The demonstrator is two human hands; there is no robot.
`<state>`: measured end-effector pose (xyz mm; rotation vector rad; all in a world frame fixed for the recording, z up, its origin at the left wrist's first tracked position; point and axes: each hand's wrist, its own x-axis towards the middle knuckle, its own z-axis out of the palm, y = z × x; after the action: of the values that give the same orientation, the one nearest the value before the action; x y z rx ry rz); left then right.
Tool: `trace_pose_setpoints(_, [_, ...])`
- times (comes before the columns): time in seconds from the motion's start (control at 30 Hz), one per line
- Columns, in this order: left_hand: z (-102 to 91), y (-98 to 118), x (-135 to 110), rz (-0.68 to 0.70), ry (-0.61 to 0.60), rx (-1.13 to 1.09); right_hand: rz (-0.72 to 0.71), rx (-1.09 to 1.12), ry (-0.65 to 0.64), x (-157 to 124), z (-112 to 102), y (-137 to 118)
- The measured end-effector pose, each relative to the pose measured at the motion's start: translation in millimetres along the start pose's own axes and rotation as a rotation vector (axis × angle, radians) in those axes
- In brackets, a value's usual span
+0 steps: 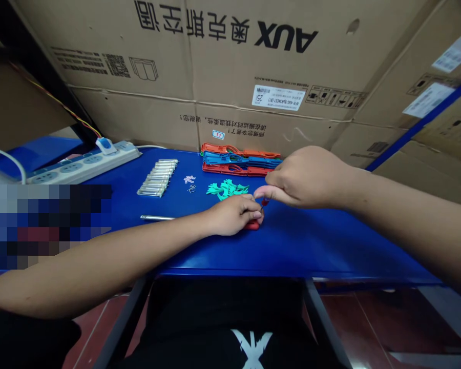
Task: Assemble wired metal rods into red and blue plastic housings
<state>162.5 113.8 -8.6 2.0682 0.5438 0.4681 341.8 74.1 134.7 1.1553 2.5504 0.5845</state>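
Observation:
My left hand (232, 215) rests on the blue table top (292, 246) and grips a red plastic part (254, 225), which is mostly hidden under the fingers. My right hand (303, 179) reaches in from the right, its finger and thumb pinching a tiny red piece (264, 204) just above the red part. Behind the hands lie stacked red, orange and blue plastic clips (240, 160) and a loose heap of teal plastic pieces (226, 189). Farther left are a row of small glass tubes (157, 177), small white pieces (189, 180) and a thin metal rod (156, 217).
A white power strip (80, 164) with a blue switch plug lies at the table's back left, and a blurred patch covers the left side. Large cardboard boxes (215, 66) stand behind the table. The table's front edge (292, 271) runs above my dark shirt.

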Motion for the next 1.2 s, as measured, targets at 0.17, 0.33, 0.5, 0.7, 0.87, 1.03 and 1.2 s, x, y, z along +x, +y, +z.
trace_pose_setpoints(0.17, [-2.5,-0.1,1.0,0.055,-0.003,0.133,-0.230,0.114,0.001,-4.5,-4.8,6.3])
trace_pose_setpoints(0.33, [-1.1,0.0,-0.1,0.014,-0.026,0.079,-0.094,0.017,-0.040,-3.1,-2.3,2.3])
trace_pose_setpoints(0.5, [-1.2,0.9,-0.3,0.046,-0.003,0.139,-0.200,0.047,-0.029,-5.6,-2.7,2.4])
trace_pose_setpoints(0.7, [1.0,0.5,-3.2,0.049,0.020,0.101,0.005,0.049,-0.096,1.8,3.9,-2.7])
trace_pose_setpoints(0.87, [2.1,-2.7,-2.3,0.066,0.090,0.070,0.089,0.092,-0.085,3.1,2.8,-6.4])
trace_pose_setpoints(1.03, [0.3,0.5,-1.5,0.037,0.102,0.064,-0.111,0.197,-0.011,-5.1,-6.2,4.6])
trace_pose_setpoints(1.2, [1.6,2.7,-3.3,0.004,0.079,0.015,-0.122,0.152,-0.059,-2.0,-4.4,4.2])
